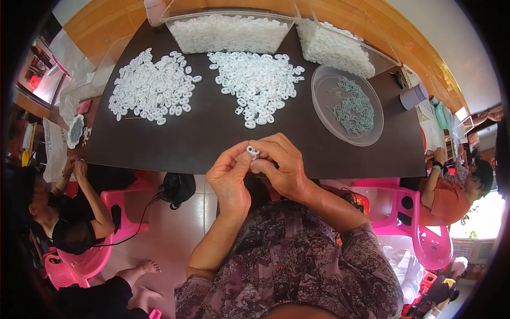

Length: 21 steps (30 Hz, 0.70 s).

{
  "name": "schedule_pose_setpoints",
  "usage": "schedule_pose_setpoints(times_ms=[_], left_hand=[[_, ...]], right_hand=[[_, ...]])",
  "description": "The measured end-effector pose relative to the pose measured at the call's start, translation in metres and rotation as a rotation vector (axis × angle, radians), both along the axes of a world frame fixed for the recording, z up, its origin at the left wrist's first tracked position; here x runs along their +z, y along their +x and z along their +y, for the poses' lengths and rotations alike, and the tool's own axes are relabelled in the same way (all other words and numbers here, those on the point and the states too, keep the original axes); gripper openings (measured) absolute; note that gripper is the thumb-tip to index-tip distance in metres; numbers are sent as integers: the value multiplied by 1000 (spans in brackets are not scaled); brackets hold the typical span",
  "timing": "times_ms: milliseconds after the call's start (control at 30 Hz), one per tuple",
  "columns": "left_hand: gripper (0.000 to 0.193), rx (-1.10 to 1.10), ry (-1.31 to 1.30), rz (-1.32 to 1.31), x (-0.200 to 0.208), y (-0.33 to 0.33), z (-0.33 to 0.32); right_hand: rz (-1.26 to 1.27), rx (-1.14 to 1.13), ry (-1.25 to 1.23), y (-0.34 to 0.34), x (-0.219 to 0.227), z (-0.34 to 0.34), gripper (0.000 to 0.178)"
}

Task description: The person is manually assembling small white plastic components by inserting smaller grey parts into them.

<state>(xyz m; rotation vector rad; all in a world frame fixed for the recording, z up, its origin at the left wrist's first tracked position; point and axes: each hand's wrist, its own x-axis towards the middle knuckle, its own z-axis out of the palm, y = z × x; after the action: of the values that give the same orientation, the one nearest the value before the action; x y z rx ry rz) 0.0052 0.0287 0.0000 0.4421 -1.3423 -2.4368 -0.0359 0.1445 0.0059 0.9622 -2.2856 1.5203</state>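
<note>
My left hand (231, 174) and my right hand (282, 164) meet just over the near edge of the dark table (175, 143). Between their fingertips is a small white plastic piece (252, 150) with a dark round hole, pinched from both sides. The fingers cover part of it, and any smaller part in them is hidden. Beyond my hands lies a heap of white oval pieces with holes (256, 87). Another heap of similar white pieces (154, 87) spreads to the left. At right, a round clear tray (325, 123) holds many tiny grey-green pins (355, 109).
Two clear bins full of white pieces, one in the middle (228, 34) and one at right (337, 50), line the far edge. A greyish-purple cup (413, 97) stands far right. People sit at left (79, 212) and right (449, 199) on pink chairs (396, 212).
</note>
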Motion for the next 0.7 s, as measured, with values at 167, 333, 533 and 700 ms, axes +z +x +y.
schedule_pose_setpoints(times_ms=[167,333,533,700], left_hand=[[16,-77,29,22,2,5,-3],[17,-76,-7,81,5,6,-2],[20,-33,-59,102,6,9,-1],[21,-11,-193,106,0,12,-2]], right_hand=[[93,-1,-20,-3,2,1,33],[23,-10,-46,-1,3,2,30],[30,-11,-9,1,2,2,29],[76,-19,-22,2,3,-1,29]])
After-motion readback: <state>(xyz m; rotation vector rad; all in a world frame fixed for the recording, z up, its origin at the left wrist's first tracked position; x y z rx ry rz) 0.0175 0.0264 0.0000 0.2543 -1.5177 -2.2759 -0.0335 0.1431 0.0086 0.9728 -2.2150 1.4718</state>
